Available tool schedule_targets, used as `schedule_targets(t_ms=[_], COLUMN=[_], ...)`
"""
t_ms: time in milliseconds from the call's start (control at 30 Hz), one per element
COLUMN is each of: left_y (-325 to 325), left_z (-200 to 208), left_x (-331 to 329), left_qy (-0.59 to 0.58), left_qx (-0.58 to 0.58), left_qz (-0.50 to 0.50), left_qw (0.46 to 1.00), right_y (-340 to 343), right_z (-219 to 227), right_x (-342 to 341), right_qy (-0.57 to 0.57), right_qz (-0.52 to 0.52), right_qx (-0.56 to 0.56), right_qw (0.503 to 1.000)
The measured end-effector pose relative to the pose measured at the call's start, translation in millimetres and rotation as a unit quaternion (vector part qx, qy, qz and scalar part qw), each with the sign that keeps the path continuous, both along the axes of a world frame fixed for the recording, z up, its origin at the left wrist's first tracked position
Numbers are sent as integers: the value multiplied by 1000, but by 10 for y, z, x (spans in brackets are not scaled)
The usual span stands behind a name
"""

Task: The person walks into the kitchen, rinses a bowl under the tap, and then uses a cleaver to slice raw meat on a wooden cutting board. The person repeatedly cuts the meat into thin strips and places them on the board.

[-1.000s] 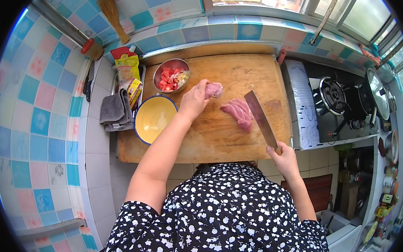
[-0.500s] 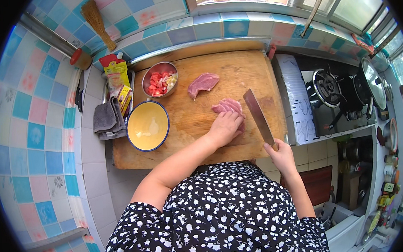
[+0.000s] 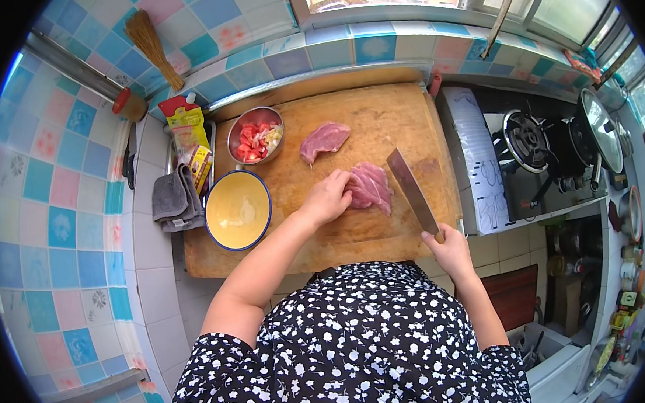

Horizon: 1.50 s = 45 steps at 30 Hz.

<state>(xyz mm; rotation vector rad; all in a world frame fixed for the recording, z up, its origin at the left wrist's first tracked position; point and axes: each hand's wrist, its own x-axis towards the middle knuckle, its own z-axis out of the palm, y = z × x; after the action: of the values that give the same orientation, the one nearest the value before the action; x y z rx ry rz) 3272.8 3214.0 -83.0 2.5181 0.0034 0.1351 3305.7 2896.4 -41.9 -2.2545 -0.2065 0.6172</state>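
Left hand [image 3: 328, 196]: slid off the top of the sliced meat [image 3: 371, 189] to its left edge within half a second, fingers together and touching it; I could not tell whether they pinched.
Sliced meat: lay fanned right of the middle of the cutting board [image 3: 406, 115].
Right hand [image 3: 447, 249]: clamped on the handle of the cleaver [image 3: 413, 196], which I saw between meat and right edge.
Second piece of meat [image 3: 324, 141]: lay toward the far edge.
Board's left side: steel bowl [image 3: 256, 113] near the far corner, yellow bowl [image 3: 238, 210] along the edge.
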Motion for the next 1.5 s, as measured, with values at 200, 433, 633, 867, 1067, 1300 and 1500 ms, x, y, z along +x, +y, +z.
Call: schedule_targets(t_ms=[200, 433, 633, 867, 1067, 1300, 1500], left_y=[2, -31, 41, 33, 64, -77, -233], left_z=[92, 185, 285, 382, 256, 339, 468], left_x=[78, 104, 301, 712, 701, 532, 351], left_qy=[-81, 32, 35, 162, 150, 89, 158], left_qx=[139, 211, 97, 132, 211, 293, 85], left_qz=[-164, -208, -280, -262, -221, -251, -223], left_qw=[973, 955, 954, 942, 940, 918, 958], right_y=[-7, 5, 35, 75, 53, 37, 55], right_z=[-47, -25, 19, 80, 15, 43, 27], right_x=[11, 50, 50, 78, 81, 98, 81], right_qy=[-1, 3, -1, -14, -23, -15, -16], right_qz=[-5, 7, 17, 28, 16, 9, 11], right_qx=[3, -18, -33, -41, -30, -27, -27], right_qw=[1000, 1000, 999, 999, 999, 999, 999])
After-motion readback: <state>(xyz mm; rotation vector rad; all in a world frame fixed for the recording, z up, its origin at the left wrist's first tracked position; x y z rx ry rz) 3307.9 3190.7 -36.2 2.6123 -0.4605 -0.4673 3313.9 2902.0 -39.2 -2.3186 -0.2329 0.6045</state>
